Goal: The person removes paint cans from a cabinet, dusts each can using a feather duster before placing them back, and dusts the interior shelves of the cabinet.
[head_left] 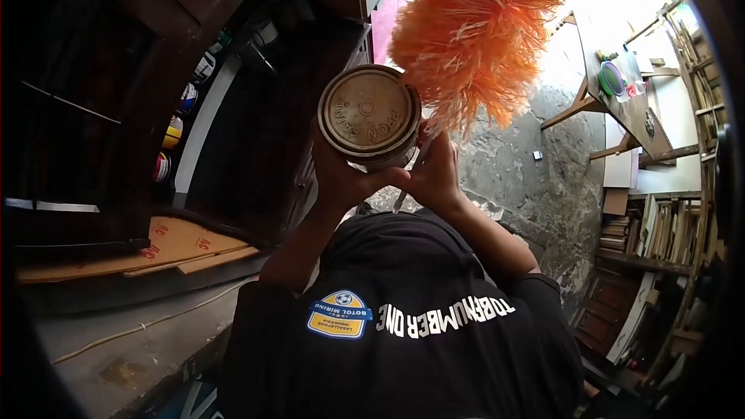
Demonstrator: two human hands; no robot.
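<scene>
A round paint can (371,109) with a worn brown lid and raised lettering is held up in front of my chest. My left hand (345,174) is closed around its left side, the thumb reaching across below the lid. My right hand (436,174) supports the can's right side and also grips the thin handle of an orange duster (485,39). The duster's fluffy strands rise above the hand, beside the lid and partly over its edge. The fingers behind the can are hidden.
A dark cabinet (256,136) stands at left, with several cans (172,132) on its shelf. Orange-brown cardboard (186,242) lies below. At right are a wooden table (621,101) with a green basin (611,77) and a rack of wood pieces (671,229) beyond the concrete floor (543,174).
</scene>
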